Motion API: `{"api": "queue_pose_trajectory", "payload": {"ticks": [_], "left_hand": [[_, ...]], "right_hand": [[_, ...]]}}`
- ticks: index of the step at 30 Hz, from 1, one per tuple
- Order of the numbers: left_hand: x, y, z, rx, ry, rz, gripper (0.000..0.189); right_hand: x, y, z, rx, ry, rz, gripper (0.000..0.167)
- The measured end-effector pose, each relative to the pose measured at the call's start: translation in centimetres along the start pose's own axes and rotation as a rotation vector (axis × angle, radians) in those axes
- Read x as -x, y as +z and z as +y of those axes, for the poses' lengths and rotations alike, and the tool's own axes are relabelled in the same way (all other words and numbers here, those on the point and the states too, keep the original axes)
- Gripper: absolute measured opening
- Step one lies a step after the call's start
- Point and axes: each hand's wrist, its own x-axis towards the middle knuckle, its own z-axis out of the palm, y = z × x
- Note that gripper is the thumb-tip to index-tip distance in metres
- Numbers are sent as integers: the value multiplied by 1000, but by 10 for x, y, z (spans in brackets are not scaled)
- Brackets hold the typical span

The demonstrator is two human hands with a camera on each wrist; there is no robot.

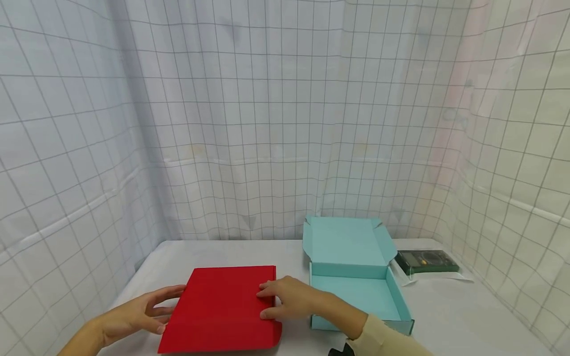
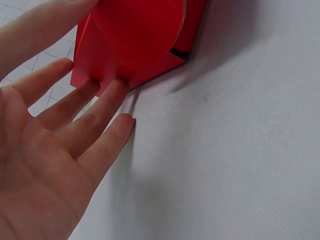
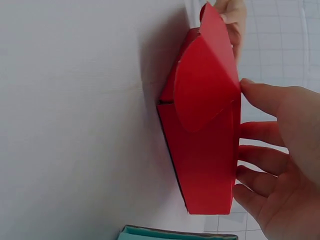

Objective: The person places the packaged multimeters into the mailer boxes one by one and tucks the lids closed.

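Observation:
A red cardboard box (image 1: 227, 301) sits on the white table, its lid lowered and the front flap (image 3: 207, 70) sticking out at the near side. My left hand (image 1: 133, 316) is spread along the box's left side; in the left wrist view its fingertips (image 2: 117, 87) meet the red side wall, with the thumb near the flap. From the right, my right hand (image 1: 291, 299) rests its fingertips on the top of the lid by the right edge. Its fingers are loosely extended in the right wrist view. The inside of the red box is hidden.
Just right of the red box stands a light-blue cardboard box (image 1: 360, 296) with its lid raised, nothing visible inside. A green-and-black multimeter (image 1: 426, 260) lies on plastic wrapping at the back right. Grid-patterned white curtains (image 1: 276, 123) enclose the table (image 1: 450, 316) at the back and sides.

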Motion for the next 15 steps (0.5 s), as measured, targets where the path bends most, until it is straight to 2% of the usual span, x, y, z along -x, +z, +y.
{"api": "queue_pose_trajectory", "payload": {"ticks": [8,15], "left_hand": [[4,2,0,-59,-21,39,86],[14,2,-4,-34,1,56,74]], "right_hand": [[-5,-6,-7,16,52,-22,53],[-17,-9,-5,15,28,-52,52]]}}
